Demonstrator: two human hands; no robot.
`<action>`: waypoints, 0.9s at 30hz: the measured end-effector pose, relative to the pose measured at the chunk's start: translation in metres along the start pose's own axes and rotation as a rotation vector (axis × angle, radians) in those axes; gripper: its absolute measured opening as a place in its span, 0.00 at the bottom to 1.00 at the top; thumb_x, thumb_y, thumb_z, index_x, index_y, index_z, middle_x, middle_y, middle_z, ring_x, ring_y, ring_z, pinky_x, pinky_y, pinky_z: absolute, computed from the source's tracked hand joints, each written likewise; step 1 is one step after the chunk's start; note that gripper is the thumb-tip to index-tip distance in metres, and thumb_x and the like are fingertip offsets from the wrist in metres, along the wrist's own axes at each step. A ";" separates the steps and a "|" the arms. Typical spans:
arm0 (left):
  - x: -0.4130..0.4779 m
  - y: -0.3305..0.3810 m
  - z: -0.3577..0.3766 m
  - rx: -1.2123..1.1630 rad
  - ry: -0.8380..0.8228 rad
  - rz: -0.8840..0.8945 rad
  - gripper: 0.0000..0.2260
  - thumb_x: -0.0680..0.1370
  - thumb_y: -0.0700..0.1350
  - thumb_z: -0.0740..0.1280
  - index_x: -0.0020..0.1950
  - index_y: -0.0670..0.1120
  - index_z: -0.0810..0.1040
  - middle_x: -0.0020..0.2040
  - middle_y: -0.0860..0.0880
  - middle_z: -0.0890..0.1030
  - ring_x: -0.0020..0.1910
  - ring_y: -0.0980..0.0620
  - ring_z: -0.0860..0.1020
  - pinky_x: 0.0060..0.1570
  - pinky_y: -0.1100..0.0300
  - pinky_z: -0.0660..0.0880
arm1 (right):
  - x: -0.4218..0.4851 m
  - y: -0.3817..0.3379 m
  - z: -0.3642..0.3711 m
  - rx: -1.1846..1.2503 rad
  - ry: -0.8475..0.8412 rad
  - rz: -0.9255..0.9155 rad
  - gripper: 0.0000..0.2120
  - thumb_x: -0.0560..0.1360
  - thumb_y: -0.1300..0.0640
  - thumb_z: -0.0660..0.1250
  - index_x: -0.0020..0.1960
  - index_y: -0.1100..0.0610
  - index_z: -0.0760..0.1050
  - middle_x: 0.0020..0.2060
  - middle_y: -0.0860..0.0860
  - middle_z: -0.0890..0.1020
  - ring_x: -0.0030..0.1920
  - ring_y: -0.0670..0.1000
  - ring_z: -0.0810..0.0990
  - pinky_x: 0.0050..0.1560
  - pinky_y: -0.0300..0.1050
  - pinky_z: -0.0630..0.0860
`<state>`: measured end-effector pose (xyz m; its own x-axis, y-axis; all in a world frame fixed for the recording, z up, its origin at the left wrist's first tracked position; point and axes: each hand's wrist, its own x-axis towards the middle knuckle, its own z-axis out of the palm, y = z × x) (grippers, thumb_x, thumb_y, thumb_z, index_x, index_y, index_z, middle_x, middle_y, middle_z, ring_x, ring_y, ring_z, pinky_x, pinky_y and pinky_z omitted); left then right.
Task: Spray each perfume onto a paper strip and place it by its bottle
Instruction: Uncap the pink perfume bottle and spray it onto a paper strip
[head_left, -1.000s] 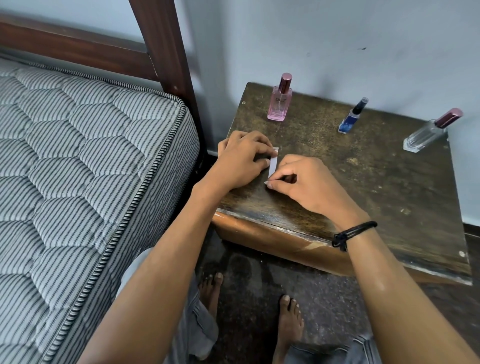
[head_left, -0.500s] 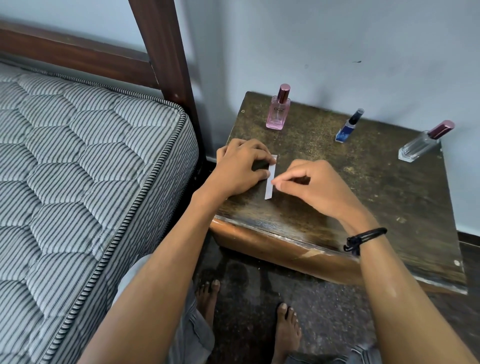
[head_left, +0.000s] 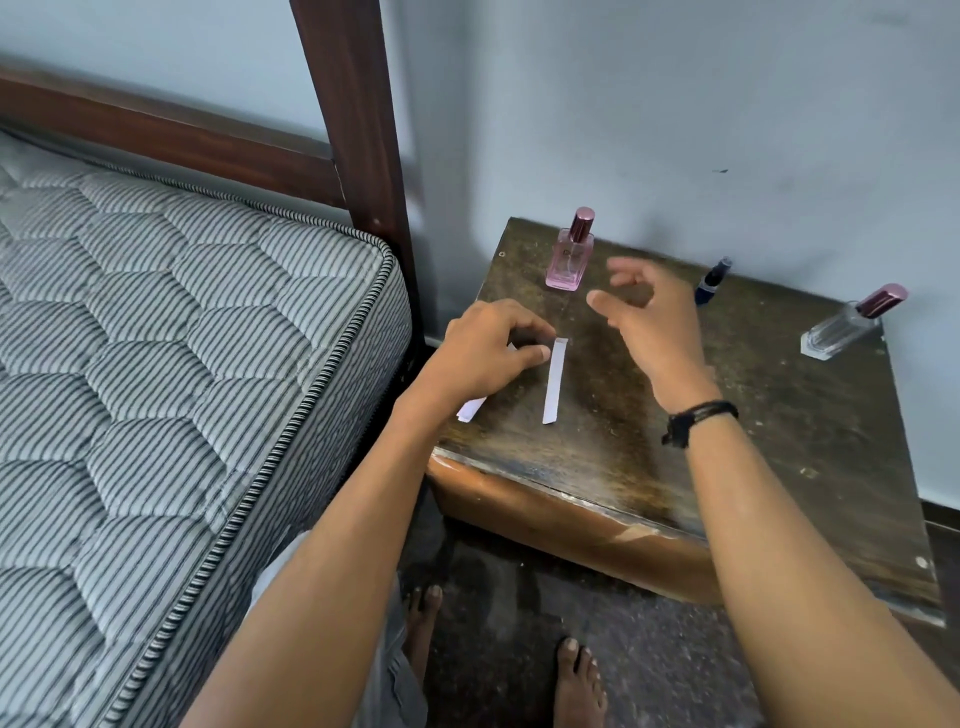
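Paper strip (head_left: 554, 382): one, flat on table (head_left: 779, 415), in front of pink bottle (head_left: 569, 260). Your left hand (head_left: 483, 358) curls round spare strips (head_left: 470, 410); your right hand (head_left: 649, 317), spread and empty, hovers beside that bottle. Grip its body, nozzle toward the strip.

Pink bottle (head_left: 567, 257), blue bottle (head_left: 712, 280) and clear bottle (head_left: 847, 325) are ranged left to right along the table's (head_left: 779, 415) far edge. 1 white strip (head_left: 554, 380) is laid flat near the pink bottle; spare strips (head_left: 471, 409) are pinched by the left hand (head_left: 483, 353).
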<state>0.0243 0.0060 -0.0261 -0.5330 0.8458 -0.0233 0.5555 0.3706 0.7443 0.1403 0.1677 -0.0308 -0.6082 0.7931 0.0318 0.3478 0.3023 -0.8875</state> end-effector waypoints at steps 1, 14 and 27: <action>0.000 0.001 -0.001 0.010 -0.002 0.001 0.09 0.77 0.47 0.73 0.57 0.51 0.85 0.55 0.54 0.82 0.56 0.52 0.79 0.62 0.46 0.73 | 0.010 -0.004 0.005 -0.004 -0.003 -0.003 0.22 0.75 0.54 0.77 0.66 0.44 0.77 0.59 0.43 0.79 0.54 0.44 0.81 0.57 0.48 0.81; 0.004 -0.003 -0.006 -0.013 0.071 -0.050 0.09 0.77 0.49 0.72 0.56 0.51 0.85 0.57 0.53 0.82 0.59 0.52 0.78 0.63 0.48 0.74 | 0.033 -0.004 0.024 -0.048 0.026 -0.053 0.11 0.73 0.54 0.78 0.54 0.52 0.83 0.48 0.43 0.85 0.50 0.41 0.82 0.55 0.42 0.79; -0.003 0.015 -0.006 -0.216 0.138 -0.019 0.08 0.76 0.47 0.73 0.54 0.51 0.85 0.52 0.58 0.84 0.54 0.60 0.80 0.59 0.61 0.75 | -0.043 0.009 -0.014 -0.044 0.113 -0.021 0.08 0.72 0.50 0.79 0.46 0.46 0.81 0.44 0.35 0.84 0.46 0.34 0.81 0.47 0.37 0.73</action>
<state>0.0303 0.0068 -0.0101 -0.6323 0.7736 0.0419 0.4035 0.2826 0.8703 0.1797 0.1440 -0.0340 -0.5324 0.8400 0.1044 0.3682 0.3409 -0.8650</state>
